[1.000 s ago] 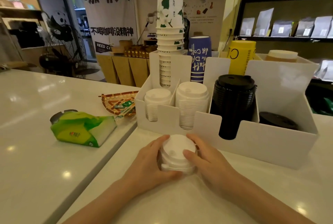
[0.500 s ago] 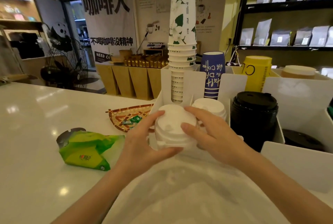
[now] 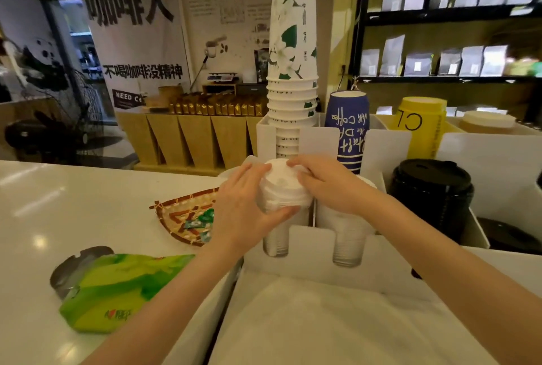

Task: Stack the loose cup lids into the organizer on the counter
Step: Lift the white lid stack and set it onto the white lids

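Note:
A small stack of white cup lids is clasped between both hands directly over the leftmost front slot of the white organizer. My left hand wraps its left side and underside, and my right hand covers its top and right side. White lids stand in that slot below; whether the held stack touches them is hidden. A second white lid stack fills the neighbouring slot. Black lids stand in the slot further right.
Tall floral paper cups, blue cups and yellow cups stand in the organizer's rear slots. A woven tray with candies and a green tissue pack lie on the white counter to the left.
Both hands lifted the white lid stack off the counter in front of the organizer and carried it up and forward to above the leftmost front slot. The camera moved closer.

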### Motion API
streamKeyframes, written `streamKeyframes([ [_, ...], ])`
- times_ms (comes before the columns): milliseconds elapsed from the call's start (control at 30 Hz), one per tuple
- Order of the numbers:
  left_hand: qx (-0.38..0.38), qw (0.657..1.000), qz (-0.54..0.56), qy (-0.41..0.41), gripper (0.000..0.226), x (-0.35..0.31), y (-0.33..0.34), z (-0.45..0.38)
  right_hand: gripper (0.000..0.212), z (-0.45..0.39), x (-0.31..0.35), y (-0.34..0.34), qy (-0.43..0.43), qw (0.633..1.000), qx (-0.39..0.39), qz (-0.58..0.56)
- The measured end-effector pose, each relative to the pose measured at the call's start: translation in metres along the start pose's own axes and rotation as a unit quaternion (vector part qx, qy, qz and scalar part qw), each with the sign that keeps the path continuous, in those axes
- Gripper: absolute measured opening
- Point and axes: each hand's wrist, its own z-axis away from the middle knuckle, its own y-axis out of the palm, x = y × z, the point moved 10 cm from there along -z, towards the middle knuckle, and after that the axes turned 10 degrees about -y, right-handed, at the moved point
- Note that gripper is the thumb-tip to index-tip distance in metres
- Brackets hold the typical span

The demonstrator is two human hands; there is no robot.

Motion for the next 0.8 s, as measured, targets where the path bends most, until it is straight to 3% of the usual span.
streamKeyframes([
  [333,0.009,0.999,-0.026,0.023,0.067,0.015,0.021,0.005,0.034,-0.009,0.004,0.019,-0.013,0.990,0.063,0.123],
  [700,0.068,0.996,0.001,0.055,0.073,0.019,0.027,0.009,0.036,-0.001,0.017,0.018,-0.036,0.972,0.044,0.229],
  [800,0.100,0.993,-0.008,0.069,0.076,0.019,0.029,0.014,0.033,0.000,0.020,0.023,-0.048,0.950,0.054,0.303],
])
